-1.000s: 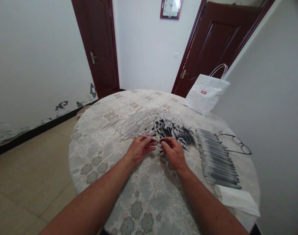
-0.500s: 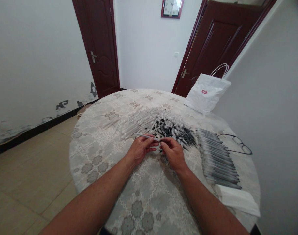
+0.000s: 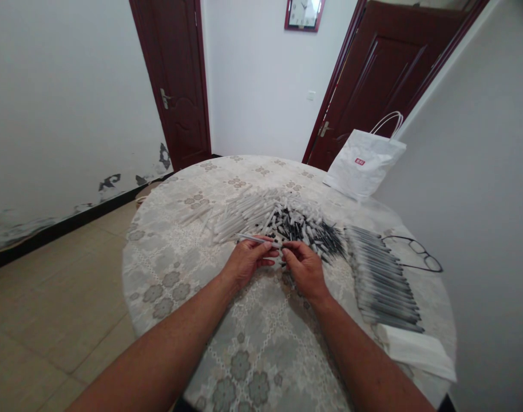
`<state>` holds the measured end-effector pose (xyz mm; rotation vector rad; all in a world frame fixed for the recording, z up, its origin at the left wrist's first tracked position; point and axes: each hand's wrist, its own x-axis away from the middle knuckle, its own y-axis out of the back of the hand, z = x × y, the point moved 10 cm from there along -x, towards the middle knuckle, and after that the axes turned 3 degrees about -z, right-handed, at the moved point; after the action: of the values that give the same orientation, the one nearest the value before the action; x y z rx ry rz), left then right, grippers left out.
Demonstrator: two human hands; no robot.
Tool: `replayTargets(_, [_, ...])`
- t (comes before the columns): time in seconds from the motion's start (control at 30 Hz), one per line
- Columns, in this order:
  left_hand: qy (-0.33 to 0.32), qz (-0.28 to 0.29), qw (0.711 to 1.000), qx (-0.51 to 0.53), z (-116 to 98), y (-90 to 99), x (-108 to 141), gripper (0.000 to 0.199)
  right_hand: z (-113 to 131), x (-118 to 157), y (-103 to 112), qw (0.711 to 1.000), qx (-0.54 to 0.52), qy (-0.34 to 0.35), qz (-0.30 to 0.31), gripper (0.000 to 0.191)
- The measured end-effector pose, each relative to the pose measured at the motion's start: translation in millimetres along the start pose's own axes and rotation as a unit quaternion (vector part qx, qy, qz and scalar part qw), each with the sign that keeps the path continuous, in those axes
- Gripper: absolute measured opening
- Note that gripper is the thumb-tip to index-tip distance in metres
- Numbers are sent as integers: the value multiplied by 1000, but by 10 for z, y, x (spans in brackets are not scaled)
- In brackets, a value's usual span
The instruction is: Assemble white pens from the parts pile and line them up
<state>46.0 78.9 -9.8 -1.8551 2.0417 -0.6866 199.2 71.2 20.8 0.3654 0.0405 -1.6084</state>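
Observation:
My left hand [image 3: 247, 259] is closed on a thin whitish pen barrel [image 3: 252, 237], whose far end points up and left. Close against its other end, my right hand [image 3: 303, 267] pinches with thumb and forefinger; what lies between those fingers is too small to make out. Just beyond both hands is a pile of white tubes [image 3: 244, 213]. Black and white small pen parts [image 3: 302, 224] are heaped to the right of the tubes. A row of grey pens [image 3: 384, 277] lies side by side to the right of my right hand.
Black-framed glasses [image 3: 420, 252] lie right of the pen row, on the round table's patterned cloth [image 3: 167, 320]. A white paper bag [image 3: 367, 163] stands at the back right. Folded white paper [image 3: 418, 348] lies near the right edge.

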Motion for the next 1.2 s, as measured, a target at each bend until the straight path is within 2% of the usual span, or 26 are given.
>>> replayTargets(0.13, [0,-5,1000,-3,-4,9,1,31,105,19,-7,996,78,46,7,29])
replayTargets(0.27, [3,-6,999,-32,-12,-6,11,32,244,45,-7,980,174,100,2,26])
replayTargets(0.43, [0,6,997,-77,-19,-38,13,31,321,50,-59,959,247,138,13,35])
replayTargets(0.6, [-9,-4,996,-90,-39,-16,6,31,325,43,-51,961,238,141,8,36])
replayTargets(0.9, [-3,-36,998,-58,-22,66,-3,32,427,53,-37,974,155,164,23,18])
replayTargets(1.2, [21,-35,999,-29,6,59,5,34,501,88,-40,965,112,236,8,13])
